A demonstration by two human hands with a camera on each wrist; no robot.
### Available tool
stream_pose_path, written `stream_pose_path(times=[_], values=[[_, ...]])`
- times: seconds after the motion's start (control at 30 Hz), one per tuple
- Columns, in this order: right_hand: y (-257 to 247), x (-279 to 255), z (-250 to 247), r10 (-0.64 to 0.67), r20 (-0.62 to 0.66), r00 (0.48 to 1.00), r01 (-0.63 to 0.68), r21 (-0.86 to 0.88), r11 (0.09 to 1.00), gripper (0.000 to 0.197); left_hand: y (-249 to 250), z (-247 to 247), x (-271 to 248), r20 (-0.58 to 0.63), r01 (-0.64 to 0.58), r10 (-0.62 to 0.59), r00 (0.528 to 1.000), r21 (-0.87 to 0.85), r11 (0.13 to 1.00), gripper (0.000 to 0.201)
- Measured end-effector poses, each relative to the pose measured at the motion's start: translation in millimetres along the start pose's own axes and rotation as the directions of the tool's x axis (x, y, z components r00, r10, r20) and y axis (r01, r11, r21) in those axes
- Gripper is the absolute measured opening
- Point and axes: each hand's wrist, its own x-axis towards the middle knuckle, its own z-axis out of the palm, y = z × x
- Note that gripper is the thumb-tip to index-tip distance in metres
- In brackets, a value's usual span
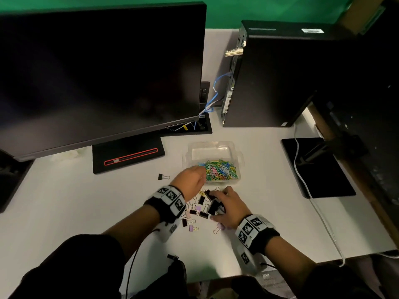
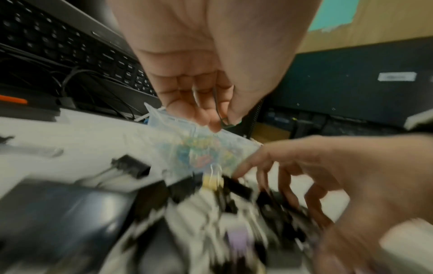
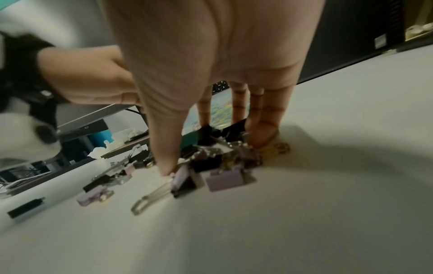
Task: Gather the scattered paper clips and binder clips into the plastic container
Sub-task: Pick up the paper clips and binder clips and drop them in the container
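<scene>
White desk (image 1: 259, 212): my left hand (image 1: 192, 180) pinched one thin wire clip over the clear plastic container (image 1: 235, 147); my right hand (image 1: 226, 207) clawed mixed binder clips (image 1: 197, 209), which could spill from an overfull grab.

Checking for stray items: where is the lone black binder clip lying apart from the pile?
In the head view, the black binder clip lies alone on the white desk, left of the left hand, below the monitor base.
</scene>
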Motion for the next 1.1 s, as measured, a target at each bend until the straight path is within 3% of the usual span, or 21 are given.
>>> stream_pose_path(times=[0.1, 0.3, 0.4, 0.5, 0.7, 0.8, 0.93, 1.1], values=[[5, 2, -5, -0.045, 0.024, 0.999, 0.045, 0.006, 0.999, 0.069, 2, -7, 24, -0.048, 0.085, -0.089, 0.995, -0.065, 0.994, 0.015], [8, 5, -17, -0.106, -0.056, 0.993, 0.103, -0.048, 0.994, 0.073, -11, -7, 43, -0.046, 0.224, -0.229, 0.972, -0.091, 0.97, 0.026], [4, 4, -11, -0.145, 0.04, 0.989, 0.15, -0.179, 0.972, 0.079, -35, -9, 31, -0.09, 0.321, -0.319, 0.943, 0.003, 0.947, 0.03], [0, 3, -3, -0.151, 0.123, 0.981, 0.179, -0.271, 0.946, 0.081, -57, -9, 12, -0.018, 0.409, -0.412, 0.911, 0.168, 0.897, 0.041], [2, -3, -9, -0.189, 0.152, 0.97, 0.221, -0.24, 0.945, 0.072, -80, 6, -27, 0.26, 0.248, -0.302, 0.917, 0.222, 0.943, 0.049], [13, -11, -19, -0.121, 0.161, 0.98, 0.157, -0.234, 0.959, 0.089, -74, 5, -44, 0.305, 0.218, -0.259, 0.916, 0.161, 0.963, 0.054], [19, -17, -24, -0.01, 0.205, 0.979, 0.054, -0.213, 0.975, 0.114, -66, 3, -60, 0.329, 0.294, -0.355, 0.875, 0.223, 0.929, 0.098], [8, -7, -12, -0.038, 0.18, 0.983, 0.072, -0.187, 0.98, 0.111, -49, 17, -57, 0.329, 0.273, -0.355, 0.875, 0.271, 0.923, 0.117]])
